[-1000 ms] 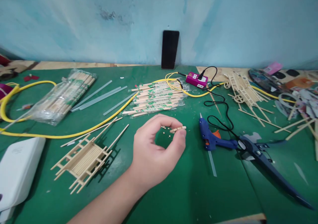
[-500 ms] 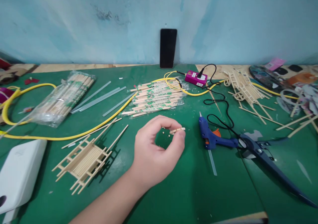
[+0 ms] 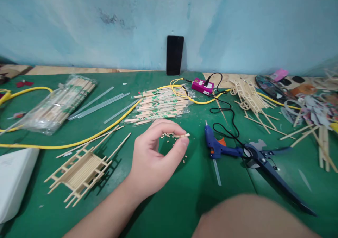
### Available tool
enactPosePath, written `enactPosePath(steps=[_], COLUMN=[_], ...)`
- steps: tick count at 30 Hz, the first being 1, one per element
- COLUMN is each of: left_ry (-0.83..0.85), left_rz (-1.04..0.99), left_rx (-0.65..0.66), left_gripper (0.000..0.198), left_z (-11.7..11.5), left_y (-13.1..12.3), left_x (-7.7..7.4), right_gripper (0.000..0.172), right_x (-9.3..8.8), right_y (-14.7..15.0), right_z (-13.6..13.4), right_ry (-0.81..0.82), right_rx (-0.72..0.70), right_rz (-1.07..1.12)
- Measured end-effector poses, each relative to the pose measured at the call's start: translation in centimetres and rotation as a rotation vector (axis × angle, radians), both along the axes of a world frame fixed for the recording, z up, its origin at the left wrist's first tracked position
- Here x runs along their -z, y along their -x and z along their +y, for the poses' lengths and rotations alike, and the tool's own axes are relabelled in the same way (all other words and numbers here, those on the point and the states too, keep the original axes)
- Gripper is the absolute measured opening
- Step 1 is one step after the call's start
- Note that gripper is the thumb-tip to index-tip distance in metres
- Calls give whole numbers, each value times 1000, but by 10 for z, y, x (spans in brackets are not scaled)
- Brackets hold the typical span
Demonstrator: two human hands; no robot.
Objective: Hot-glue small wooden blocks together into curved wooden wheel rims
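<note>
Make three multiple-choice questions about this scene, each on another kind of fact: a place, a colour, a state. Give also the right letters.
1. Where is the blue glue gun?
A) Right of the left hand
B) On the white box
C) On the chopstick packs

2. What colour is the power socket?
A) Yellow
B) White
C) Magenta

3. What does the left hand do?
A) Lies flat and open
B) Holds the shears
C) Pinches a short wooden stick

Answers:
1. A: the gun lies right of that hand.
2. C: the socket's body is magenta.
3. C: the hand is closed on the stick.

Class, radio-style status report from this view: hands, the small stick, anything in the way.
Left hand pinching short wooden stick piece. Right hand blurred, low right, grip unclear. Wood crumbs below; blue glue gun to the right.
</note>
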State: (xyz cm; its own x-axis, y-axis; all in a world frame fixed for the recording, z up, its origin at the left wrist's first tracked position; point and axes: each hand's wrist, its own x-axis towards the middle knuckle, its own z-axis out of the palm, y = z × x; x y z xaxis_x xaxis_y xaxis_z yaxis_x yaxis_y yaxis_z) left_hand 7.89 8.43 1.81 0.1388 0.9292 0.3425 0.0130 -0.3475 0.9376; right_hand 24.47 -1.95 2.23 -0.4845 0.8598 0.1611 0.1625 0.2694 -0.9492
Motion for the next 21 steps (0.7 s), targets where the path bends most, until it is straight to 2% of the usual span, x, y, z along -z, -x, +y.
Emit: enactPosePath(steps=[2, 3, 5, 6, 7, 10, 14, 21], left_ry=[9, 13, 24, 34, 45, 73, 96, 76], left_rz=[-12, -17, -15, -6, 6, 44, 94, 155], left_rx=[13, 21, 26, 25, 23, 47, 78, 115], left_gripper=[14, 15, 17, 17, 18, 20, 23, 25], left_z=[1, 1, 1, 1, 1, -2, -6, -11], left_y=[0, 0, -1, -1, 0, 0, -1, -4], left_x=[1, 2, 3, 4, 4, 5, 5, 8], right_gripper=[25, 28, 45, 41, 32, 12, 17, 7], right_x=[-8, -9, -4, 1, 7, 22, 23, 13], right_y=[-29, -39, -50, -51, -50, -39, -31, -33], right_z=[37, 53, 79, 87, 90, 84, 67, 68], right_ry=[17, 25, 42, 84, 167, 331, 366, 307], right_rx=[104, 161, 306, 444, 498, 437, 303, 402], right_rz=[76, 118, 231, 352, 390, 413, 413, 360])
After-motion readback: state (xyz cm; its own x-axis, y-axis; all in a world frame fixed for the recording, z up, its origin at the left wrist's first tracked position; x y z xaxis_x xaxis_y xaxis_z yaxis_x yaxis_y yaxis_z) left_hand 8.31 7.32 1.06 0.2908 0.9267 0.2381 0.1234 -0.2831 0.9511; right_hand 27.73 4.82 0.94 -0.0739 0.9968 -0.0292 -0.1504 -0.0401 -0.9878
